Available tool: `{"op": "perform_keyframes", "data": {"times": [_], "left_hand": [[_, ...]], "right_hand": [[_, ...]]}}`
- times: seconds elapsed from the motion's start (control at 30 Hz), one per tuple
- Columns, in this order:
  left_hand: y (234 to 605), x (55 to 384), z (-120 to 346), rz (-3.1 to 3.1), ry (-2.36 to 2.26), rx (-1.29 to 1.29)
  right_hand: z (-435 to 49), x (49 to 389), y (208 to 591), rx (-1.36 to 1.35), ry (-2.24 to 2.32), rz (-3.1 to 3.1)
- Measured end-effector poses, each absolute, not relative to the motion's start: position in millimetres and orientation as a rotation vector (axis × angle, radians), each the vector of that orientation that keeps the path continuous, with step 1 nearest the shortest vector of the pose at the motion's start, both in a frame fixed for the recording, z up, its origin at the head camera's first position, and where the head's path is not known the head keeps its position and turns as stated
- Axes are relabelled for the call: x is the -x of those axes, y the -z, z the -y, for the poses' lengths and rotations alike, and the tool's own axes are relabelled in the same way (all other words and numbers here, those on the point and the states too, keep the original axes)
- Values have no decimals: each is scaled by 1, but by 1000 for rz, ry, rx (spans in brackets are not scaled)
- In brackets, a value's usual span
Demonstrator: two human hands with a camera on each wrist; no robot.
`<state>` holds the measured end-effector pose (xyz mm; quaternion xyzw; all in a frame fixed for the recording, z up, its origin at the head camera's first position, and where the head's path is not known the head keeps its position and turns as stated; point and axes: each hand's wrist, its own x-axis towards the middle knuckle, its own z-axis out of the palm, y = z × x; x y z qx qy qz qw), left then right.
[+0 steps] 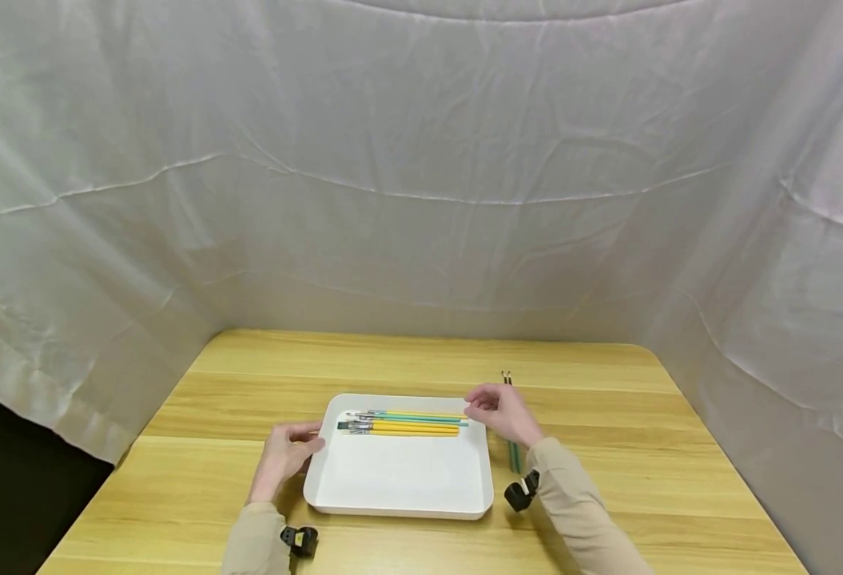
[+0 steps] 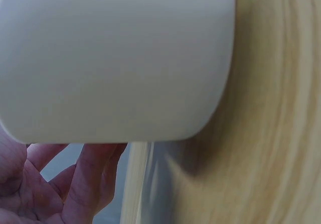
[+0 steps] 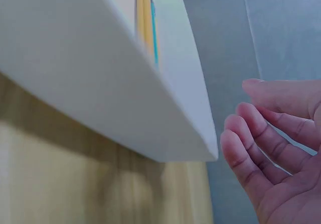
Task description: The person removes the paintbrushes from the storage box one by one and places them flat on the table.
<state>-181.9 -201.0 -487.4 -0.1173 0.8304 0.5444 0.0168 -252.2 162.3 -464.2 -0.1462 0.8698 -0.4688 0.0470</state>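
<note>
Gry curtain [image 1: 421, 247] bhnd wd tbl [image 1: 644, 447]

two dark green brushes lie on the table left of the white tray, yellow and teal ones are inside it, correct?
Wrong side: the head view shows the two dark green brushes on the table right of the white tray, with yellow and teal ones inside.

Low in the head view we see two long, plain beige sleeves, the left sleeve [image 1: 252, 541] left of centre and the right sleeve [image 1: 585, 515] right; our left wrist camera [image 1: 300, 541] and right wrist camera [image 1: 522, 490] are small, boxy and black
</note>
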Motion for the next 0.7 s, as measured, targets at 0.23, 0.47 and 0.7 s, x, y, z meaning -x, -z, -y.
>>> {"op": "perform_keyframes", "data": {"times": [0.23, 0.47, 0.7], "left_hand": [[487, 182, 201, -2586, -1693, 365], [487, 182, 201, -2578, -1697, 364], [487, 183, 200, -2568, -1705, 371]], "right_hand": [[-154, 252, 454, 509, 1336, -2646], [-145, 253, 455, 593, 1306, -2617], [-134, 255, 454, 635, 1289, -2589]]}}
